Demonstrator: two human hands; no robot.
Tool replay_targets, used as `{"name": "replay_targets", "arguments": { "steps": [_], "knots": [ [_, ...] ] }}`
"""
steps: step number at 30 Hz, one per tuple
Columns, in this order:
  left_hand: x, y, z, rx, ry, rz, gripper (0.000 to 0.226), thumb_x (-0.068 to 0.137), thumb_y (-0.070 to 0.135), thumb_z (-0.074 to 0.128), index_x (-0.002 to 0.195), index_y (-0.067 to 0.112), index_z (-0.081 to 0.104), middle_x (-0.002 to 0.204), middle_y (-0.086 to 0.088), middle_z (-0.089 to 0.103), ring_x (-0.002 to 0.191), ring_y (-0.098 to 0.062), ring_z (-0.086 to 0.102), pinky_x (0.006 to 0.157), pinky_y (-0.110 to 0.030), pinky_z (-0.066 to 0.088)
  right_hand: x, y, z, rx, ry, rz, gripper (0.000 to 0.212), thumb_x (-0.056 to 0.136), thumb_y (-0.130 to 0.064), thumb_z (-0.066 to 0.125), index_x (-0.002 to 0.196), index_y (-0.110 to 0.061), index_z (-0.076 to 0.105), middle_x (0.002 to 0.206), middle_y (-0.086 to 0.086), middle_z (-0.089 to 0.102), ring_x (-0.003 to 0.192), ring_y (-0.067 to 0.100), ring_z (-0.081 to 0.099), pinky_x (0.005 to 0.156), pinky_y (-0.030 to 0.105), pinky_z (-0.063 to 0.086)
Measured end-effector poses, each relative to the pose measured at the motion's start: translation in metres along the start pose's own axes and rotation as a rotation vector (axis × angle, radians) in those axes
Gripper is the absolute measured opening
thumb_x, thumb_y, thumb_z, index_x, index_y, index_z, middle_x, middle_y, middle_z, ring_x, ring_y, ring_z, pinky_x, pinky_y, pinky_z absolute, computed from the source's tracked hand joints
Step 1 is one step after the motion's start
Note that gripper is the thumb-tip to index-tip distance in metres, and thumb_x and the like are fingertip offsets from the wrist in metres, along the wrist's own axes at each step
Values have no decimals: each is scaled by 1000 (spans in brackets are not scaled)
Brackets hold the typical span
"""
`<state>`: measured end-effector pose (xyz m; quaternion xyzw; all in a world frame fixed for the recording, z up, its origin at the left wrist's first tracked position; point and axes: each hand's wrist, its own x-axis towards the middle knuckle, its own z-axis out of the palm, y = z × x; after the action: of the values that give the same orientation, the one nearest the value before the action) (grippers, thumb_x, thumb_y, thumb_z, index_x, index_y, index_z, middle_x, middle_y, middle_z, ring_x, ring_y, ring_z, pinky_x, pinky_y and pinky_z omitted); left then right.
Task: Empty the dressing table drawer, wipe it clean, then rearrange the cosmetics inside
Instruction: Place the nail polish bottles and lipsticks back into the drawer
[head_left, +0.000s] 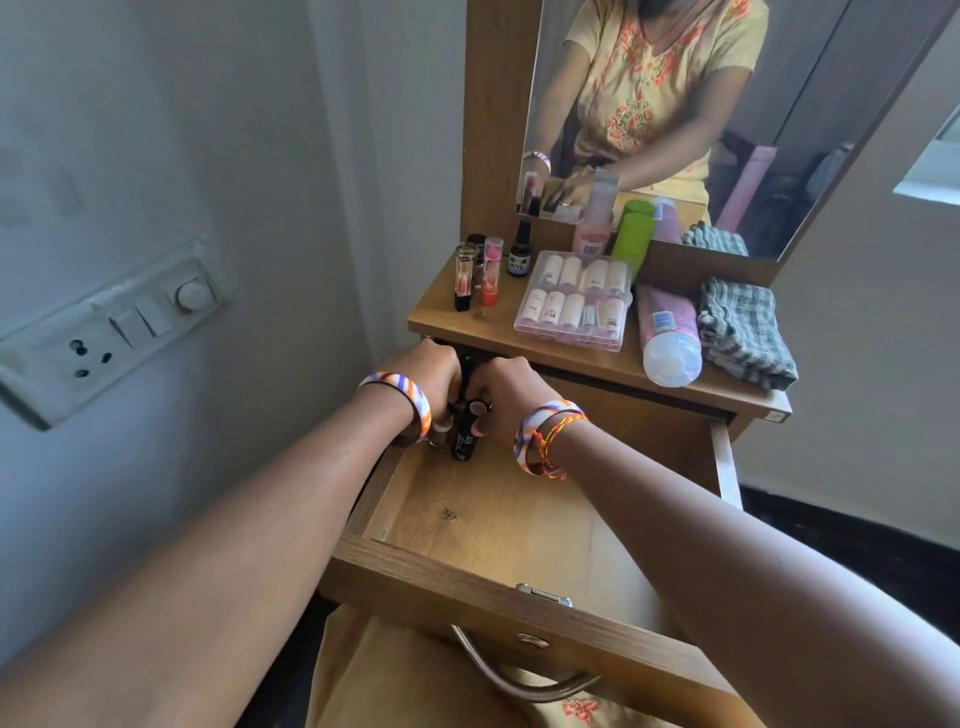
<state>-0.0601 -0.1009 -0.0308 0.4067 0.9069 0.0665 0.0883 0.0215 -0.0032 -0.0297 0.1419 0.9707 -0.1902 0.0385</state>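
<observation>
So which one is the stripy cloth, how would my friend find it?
Start at the big mirror, then look down to the wooden tabletop under it. At the tabletop's far right end lies the folded cloth, beside a pink bottle lying on its side. It is the only soft thing there, checked in grey and white.

Head camera looks steeply down, close over the open drawer (519, 525).

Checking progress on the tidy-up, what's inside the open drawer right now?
Inside the drawer, small dark bottles at the back left, gripped by the left hand and right hand. Anything behind them is hidden.
</observation>
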Motion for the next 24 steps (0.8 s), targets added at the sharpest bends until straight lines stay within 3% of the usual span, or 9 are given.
{"name": "replay_targets", "arguments": {
  "steps": [7,21,24],
  "knots": [
    [1,1,-2,39,-89,-13,19,72,13,74,90,8,70,88,-13,68,78,-30,65,63,-30,46,4,-3,3,3,-10,-17,34,80,-10,70,113,-6,63,107,11,67,96,24,64,78,27,50],
    [5,3,-1,54,-130,-11,23,79,12,70,100,6,67,94,-14,67,75,-26,59,62,-28,41,4,-1,5,62,-46,22,44,78,-13,73,120,-6,59,115,13,65,104,26,63,86,28,52],
    [5,3,0,63,-133,-6,19,80,9,68,98,5,67,93,-15,67,75,-27,61,62,-28,43,6,-2,6,75,-46,39,43,78,-14,72,118,-6,60,113,12,65,102,26,63,81,26,50]
  ]
}}
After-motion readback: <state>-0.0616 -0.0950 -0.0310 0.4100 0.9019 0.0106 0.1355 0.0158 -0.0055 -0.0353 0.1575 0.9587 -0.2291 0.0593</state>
